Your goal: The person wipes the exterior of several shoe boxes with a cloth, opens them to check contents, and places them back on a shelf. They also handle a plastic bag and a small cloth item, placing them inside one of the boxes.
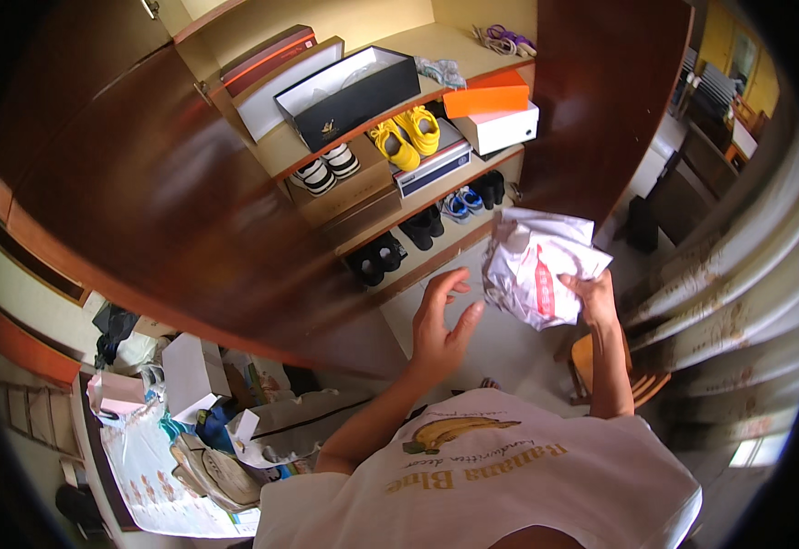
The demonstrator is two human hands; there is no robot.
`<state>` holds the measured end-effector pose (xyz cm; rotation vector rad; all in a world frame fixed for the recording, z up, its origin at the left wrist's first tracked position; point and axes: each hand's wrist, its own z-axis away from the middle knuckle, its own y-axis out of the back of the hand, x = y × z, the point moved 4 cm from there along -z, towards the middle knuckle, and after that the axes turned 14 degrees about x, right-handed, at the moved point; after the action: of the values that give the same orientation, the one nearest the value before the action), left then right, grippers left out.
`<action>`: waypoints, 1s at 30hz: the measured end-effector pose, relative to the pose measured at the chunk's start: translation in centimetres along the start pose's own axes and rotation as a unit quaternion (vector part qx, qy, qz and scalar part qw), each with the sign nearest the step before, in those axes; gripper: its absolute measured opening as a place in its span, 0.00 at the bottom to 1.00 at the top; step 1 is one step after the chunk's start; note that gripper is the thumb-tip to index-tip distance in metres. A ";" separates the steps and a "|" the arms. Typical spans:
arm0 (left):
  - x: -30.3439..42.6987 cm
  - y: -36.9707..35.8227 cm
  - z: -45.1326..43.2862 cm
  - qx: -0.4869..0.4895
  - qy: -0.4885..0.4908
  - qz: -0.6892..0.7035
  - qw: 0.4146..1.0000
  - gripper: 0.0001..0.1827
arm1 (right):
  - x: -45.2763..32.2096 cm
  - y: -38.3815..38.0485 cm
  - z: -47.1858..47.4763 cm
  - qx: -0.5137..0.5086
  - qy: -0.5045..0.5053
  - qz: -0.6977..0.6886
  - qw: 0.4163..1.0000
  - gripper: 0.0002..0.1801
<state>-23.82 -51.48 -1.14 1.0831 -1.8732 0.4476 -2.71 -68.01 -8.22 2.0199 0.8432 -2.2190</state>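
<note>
My right hand (pixel 595 298) grips the edge of a crumpled white plastic bag (pixel 543 267) with red print, thumb on top. Nothing is in my left hand (pixel 444 326), which is raised just left of the bag with thumb and fingers apart. Beyond my hands stands a shoe cabinet. An open black shoebox (pixel 351 96), yellow sneakers (pixel 406 141), black-and-white shoes (pixel 326 168) and a white box with an orange lid (pixel 499 123) rest on its shelves. Blue-and-grey sneakers (pixel 462 204) and black shoes (pixel 421 226) occupy the lowest shelf.
The cabinet's dark wooden doors (pixel 200 206) stand open on both sides. A wooden chair (pixel 591 364) is below my right forearm, beside long curtains (pixel 735 295). At lower left, a covered table (pixel 132 460) holds a backpack (pixel 214 470), a white box (pixel 193 377) and a pink box (pixel 116 392).
</note>
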 end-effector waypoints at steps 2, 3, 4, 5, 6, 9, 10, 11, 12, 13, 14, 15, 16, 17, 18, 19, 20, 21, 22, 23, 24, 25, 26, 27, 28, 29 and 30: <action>-0.8 -2.9 -2.1 0.027 0.025 0.016 0.999 0.25 | -0.5 1.1 -1.5 -0.005 -0.017 -0.012 1.000 0.22; -1.3 -4.1 -3.1 0.040 0.040 0.027 0.998 0.25 | -1.1 1.2 -1.9 0.003 -0.027 -0.045 0.999 0.21; -2.4 -5.2 -3.7 0.021 0.031 0.001 0.999 0.31 | -1.1 1.6 -2.5 -0.013 -0.032 -0.037 0.999 0.20; -3.0 -6.3 -4.4 0.010 0.048 0.005 0.999 0.33 | -0.9 1.9 -3.2 -0.029 -0.033 -0.031 0.999 0.20; -3.5 -7.3 -4.9 -0.002 0.065 0.007 0.998 0.36 | -0.7 1.9 -3.9 -0.039 -0.040 -0.018 0.998 0.20; -5.9 -9.8 -6.3 -0.034 0.128 0.059 0.989 0.44 | -0.3 0.5 -6.1 -0.078 -0.060 -0.003 0.995 0.21; -6.6 -10.4 -6.9 -0.022 0.135 0.072 0.988 0.44 | -0.3 -0.1 -7.0 -0.083 -0.065 -0.008 0.994 0.21; -7.2 -10.7 -7.7 -0.010 0.141 0.086 0.986 0.45 | -0.5 -1.1 -7.8 -0.089 -0.069 -0.012 0.994 0.21; -7.6 -11.0 -8.6 0.012 0.149 0.123 0.981 0.46 | -0.6 -1.7 -8.8 -0.096 -0.061 -0.013 0.993 0.21; -8.4 -11.2 -9.4 0.021 0.194 0.138 0.971 0.46 | -0.7 -2.4 -9.9 -0.102 -0.053 -0.014 0.993 0.21; -9.1 -11.1 -10.3 0.030 0.238 0.153 0.959 0.46 | -0.7 -3.0 -11.0 -0.109 -0.045 -0.015 0.993 0.21; -9.9 -11.0 -11.2 0.039 0.281 0.168 0.944 0.46 | -0.5 -3.6 -12.3 -0.116 -0.048 -0.004 0.992 0.21; -10.4 -11.0 -12.2 0.038 0.298 0.191 0.934 0.42 | -0.2 -4.2 -13.6 -0.122 -0.051 0.007 0.991 0.22; -11.2 -11.0 -13.1 0.043 0.307 0.201 0.929 0.40 | 0.0 -4.9 -15.0 -0.129 -0.054 0.018 0.990 0.22; -12.2 -11.0 -14.0 0.045 0.317 0.210 0.924 0.38 | 0.4 -5.9 -16.3 -0.138 -0.055 0.024 0.989 0.23; -13.2 -10.9 -14.9 0.048 0.327 0.218 0.918 0.37 | 0.8 -7.1 -17.6 -0.148 -0.056 0.030 0.987 0.23; -13.7 -10.5 -16.1 0.059 0.304 0.187 0.932 0.35 | 1.2 -8.3 -18.8 -0.157 -0.057 0.036 0.985 0.23; -13.9 -10.1 -17.3 0.063 0.288 0.175 0.939 0.35 | 1.7 -9.5 -20.0 -0.170 -0.052 0.037 0.983 0.23; -13.9 -9.7 -18.8 0.065 0.270 0.166 0.946 0.36 | 2.1 -10.8 -21.2 -0.182 -0.042 0.038 0.982 0.23; -14.0 -9.3 -20.3 0.068 0.252 0.157 0.952 0.36 | 2.4 -12.1 -22.6 -0.194 -0.034 0.040 0.980 0.23; -14.4 -8.6 -21.4 0.058 0.242 0.123 0.961 0.39 | 2.5 -13.6 -23.7 -0.217 -0.049 0.052 0.974 0.24; -14.7 -7.9 -22.4 0.059 0.240 0.103 0.963 0.39 | 2.9 -14.7 -25.0 -0.236 -0.054 0.067 0.968 0.24; -15.0 -7.3 -23.4 0.060 0.239 0.083 0.966 0.38 | 3.4 -15.7 -26.2 -0.255 -0.060 0.081 0.962 0.24; -15.4 -6.8 -24.3 0.060 0.237 0.063 0.968 0.38 | 3.8 -16.6 -27.3 -0.274 -0.065 0.095 0.955 0.24; -17.0 -6.2 -24.9 0.092 0.222 0.097 0.966 0.36 | 4.0 -17.6 -28.3 -0.273 -0.040 0.121 0.954 0.23; -17.8 -5.6 -25.5 0.112 0.227 0.105 0.962 0.35 | 3.7 -18.3 -30.0 -0.322 0.044 0.169 0.930 0.23; -18.2 -4.6 -25.9 0.131 0.234 0.111 0.957 0.34 | 3.2 -19.0 -32.1 -0.368 0.124 0.211 0.897 0.23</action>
<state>-2.66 -27.59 -3.26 0.8393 -1.5379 1.0132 19.20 -37.85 -4.66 1.8557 0.9498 -1.1730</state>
